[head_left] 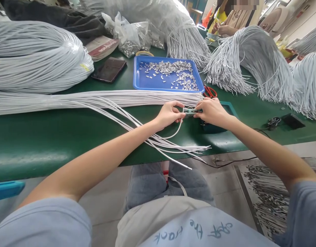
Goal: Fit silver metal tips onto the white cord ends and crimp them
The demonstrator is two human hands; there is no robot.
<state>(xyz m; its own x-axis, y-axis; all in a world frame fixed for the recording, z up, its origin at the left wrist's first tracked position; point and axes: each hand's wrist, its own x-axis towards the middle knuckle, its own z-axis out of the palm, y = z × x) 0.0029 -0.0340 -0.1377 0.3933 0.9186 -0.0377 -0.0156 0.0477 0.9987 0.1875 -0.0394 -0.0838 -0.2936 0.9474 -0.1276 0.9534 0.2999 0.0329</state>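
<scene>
My left hand (pixel 170 114) pinches the end of a white cable (pixel 179 129), which curves down from the fingers. Closed around a small tool with a pale green body (pixel 190 111), my right hand (pixel 211 110) holds it against that cable end. Whatever sits between the fingertips and the tool is too small to make out. Behind both hands a bundle of white cables (pixel 101 97) lies along the table, and several loose cables (pixel 170 143) fan out below my left wrist. A blue tray (pixel 153 84) of small metal pieces stands just beyond the bundle.
Red-handled scissors (pixel 210 91) and a dark green box (pixel 214 127) are by my right hand. A phone (pixel 109 69), bags of metal parts (pixel 131 44) and large grey cable bundles (pixel 34 56) lie farther back. Another person (pixel 240 20) is at the upper right.
</scene>
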